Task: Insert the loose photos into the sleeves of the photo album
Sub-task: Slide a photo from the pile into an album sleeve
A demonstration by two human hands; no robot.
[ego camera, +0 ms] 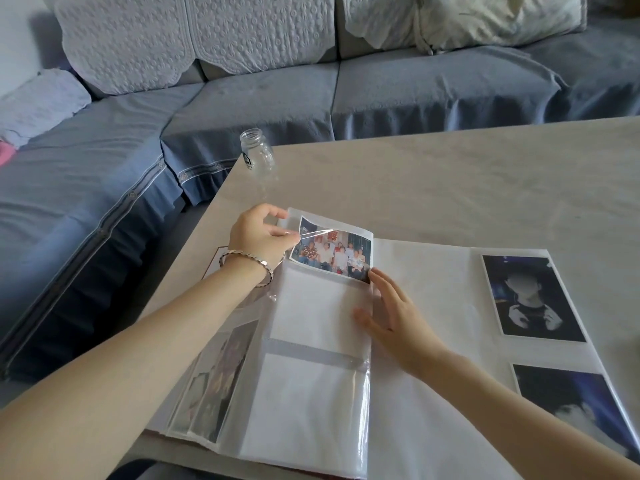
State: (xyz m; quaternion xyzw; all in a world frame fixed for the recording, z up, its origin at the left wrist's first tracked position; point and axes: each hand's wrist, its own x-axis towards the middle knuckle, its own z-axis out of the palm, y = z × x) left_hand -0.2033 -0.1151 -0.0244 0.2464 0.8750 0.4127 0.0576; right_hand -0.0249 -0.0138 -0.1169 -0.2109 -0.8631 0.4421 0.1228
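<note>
Left hand (258, 233) pinches sleeve (292, 216) on table (450, 188) beside blue sofa (242, 105).

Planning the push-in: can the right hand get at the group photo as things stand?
Probably yes. The right hand lies open, fingertips at a lower corner of the group photo, nothing between. The left hand pinches the sleeve film up off it.

Album (426, 278) lies on table (450, 174) (jar (257, 152) behind, perhaps at the edge)
</note>
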